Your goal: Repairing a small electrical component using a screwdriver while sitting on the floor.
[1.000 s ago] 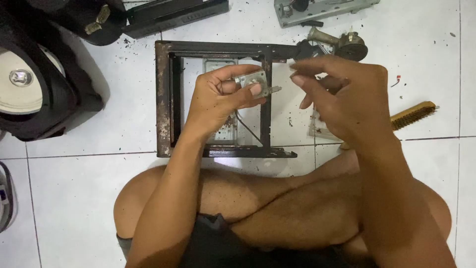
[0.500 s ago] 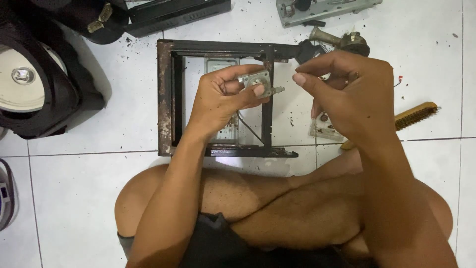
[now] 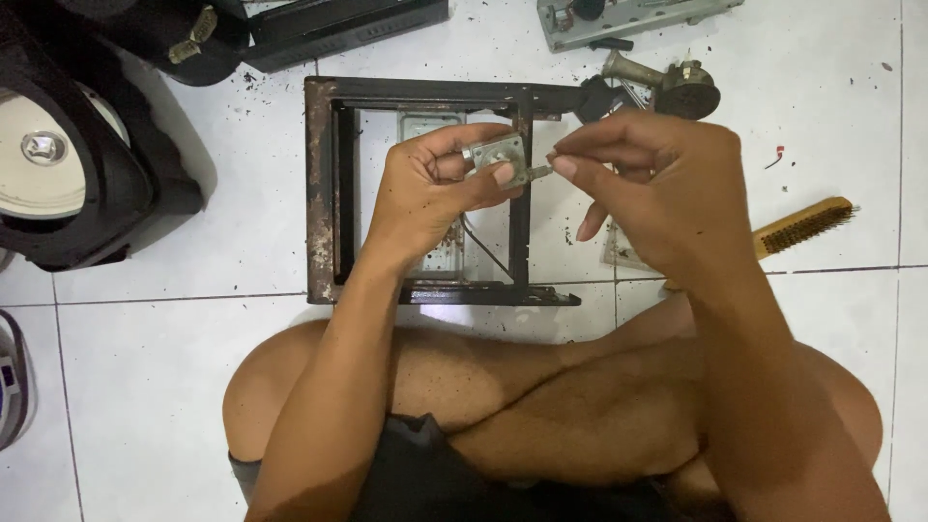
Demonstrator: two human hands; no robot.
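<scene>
**Grey metal part pinched between both hands above a rusty frame**

Grey and dull, the small metal part (image 3: 496, 155) sits clamped in the left hand (image 3: 430, 193), thumb pressed over its front face and fingers wrapped behind it. The right hand (image 3: 650, 188) has closed in from the side: its thumb and forefinger now pinch the thin stub that sticks out of the part's right edge, so the two hands meet at the part. Half a second ago the right fingertips were just short of that stub; a second ago they hung a little higher and further off. Judging by this, the work on the part has passed from holding to acting on its stub, though whether it is being turned or pulled cannot be told.

Below the hands lies the rusty rectangular frame (image 3: 322, 193) on the white tile floor (image 3: 193, 367), unmoved across the frames. A wire brush (image 3: 802, 227) lies to the right, a dark fitting (image 3: 677, 87) beyond it, and a black casing (image 3: 92, 184) at far left.
</scene>
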